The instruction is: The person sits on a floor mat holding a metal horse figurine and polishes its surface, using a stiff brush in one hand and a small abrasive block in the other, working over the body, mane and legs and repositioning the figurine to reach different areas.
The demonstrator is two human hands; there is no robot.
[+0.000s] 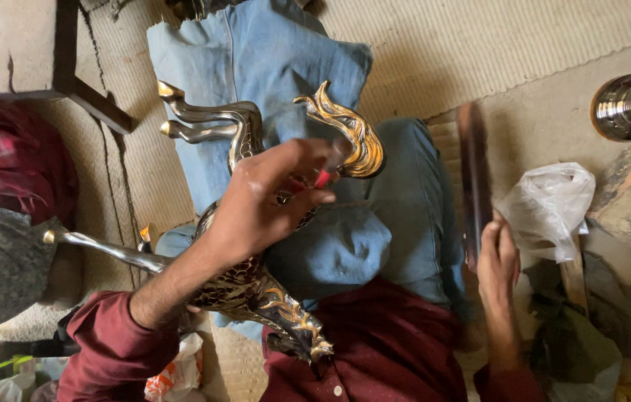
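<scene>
Brass horse figurine (pixel 256 283) across my lap: left hand (pixel 263 197) pinches a red-tipped tool (pixel 323 177), detailing its neck. Right hand (pixel 498 260) grips a blurred dark stick (pixel 473 179); steadying seems next.

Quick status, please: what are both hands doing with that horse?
Left hand steadies shiny gold-and-silver metal horse figurine on lap. Right hand grips dark flat tool, blurred. Nothing between them.

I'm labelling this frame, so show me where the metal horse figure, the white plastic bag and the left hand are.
metal horse figure (pixel 349 134), head view, on its golden mane.
white plastic bag (pixel 550 208), head view, on its crumpled middle.
left hand (pixel 267 197), head view, on the back of the hand.
</scene>
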